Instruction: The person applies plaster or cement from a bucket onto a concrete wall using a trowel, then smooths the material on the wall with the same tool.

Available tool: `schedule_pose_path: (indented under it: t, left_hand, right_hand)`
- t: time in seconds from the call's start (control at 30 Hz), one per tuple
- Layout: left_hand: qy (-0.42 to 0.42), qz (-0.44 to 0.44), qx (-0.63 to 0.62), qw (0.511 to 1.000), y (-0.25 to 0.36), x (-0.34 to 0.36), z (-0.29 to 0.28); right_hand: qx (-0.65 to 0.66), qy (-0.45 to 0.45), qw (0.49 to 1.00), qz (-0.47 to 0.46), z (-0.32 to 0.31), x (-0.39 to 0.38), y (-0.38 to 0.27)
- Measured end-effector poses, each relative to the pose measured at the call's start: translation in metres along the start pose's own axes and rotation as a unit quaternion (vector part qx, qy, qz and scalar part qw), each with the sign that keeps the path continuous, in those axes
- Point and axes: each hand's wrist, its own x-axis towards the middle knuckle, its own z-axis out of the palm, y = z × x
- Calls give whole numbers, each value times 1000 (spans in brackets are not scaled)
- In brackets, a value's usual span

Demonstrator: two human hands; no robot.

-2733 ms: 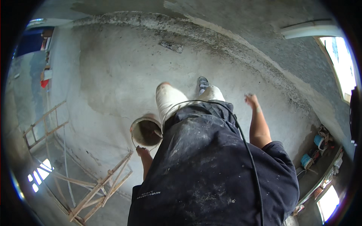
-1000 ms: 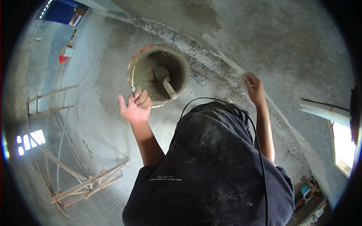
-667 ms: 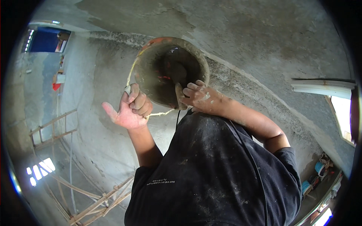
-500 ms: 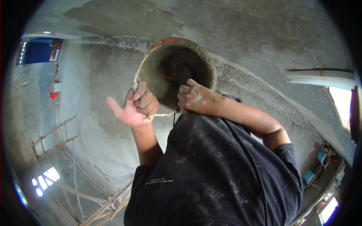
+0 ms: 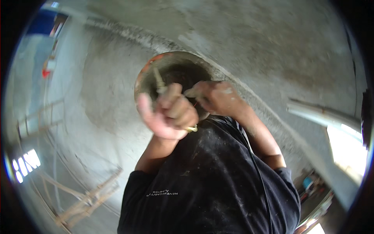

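A round bucket (image 5: 145, 76), its orange rim caked with grey, hangs in front of my dark shirt with its mouth toward me. Its inside is dark, and what lies at the bottom is hard to make out. My left hand (image 5: 171, 115) is wrapped round the bucket's pale yellowish handle (image 5: 159, 80), thumb stretched out to the left; a bit of the handle shows again below the fist. Over the bucket's right side is my right hand (image 5: 222, 97), spotted with grey, its fingers bent together and blurred. Whatever they may hold is hidden.
A rough grey plastered wall (image 5: 105, 78) meets another grey surface (image 5: 265, 46) along a slanting edge. Wooden framing (image 5: 87, 201) stands at the lower left. A bright window opening (image 5: 348, 150) is at the right, and a teal container (image 5: 307, 182) lies among clutter at the lower right.
My left hand has moved right and down with the handle, nearer my body. My right hand has shifted up and right from the near rim. The view has turned somewhat.
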Motion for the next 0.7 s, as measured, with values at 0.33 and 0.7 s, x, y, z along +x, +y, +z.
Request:
schedule_pose_path:
  t: [0.33,0.7]
  left_hand:
    - [15,-1,19,1000,-25,-26,33]
    - [80,-75,63,992,-34,-48,33]
  right_hand:
    - [73,-76,994,7,13,51,-42]
    - [190,35,979,-71,50,38,-48]
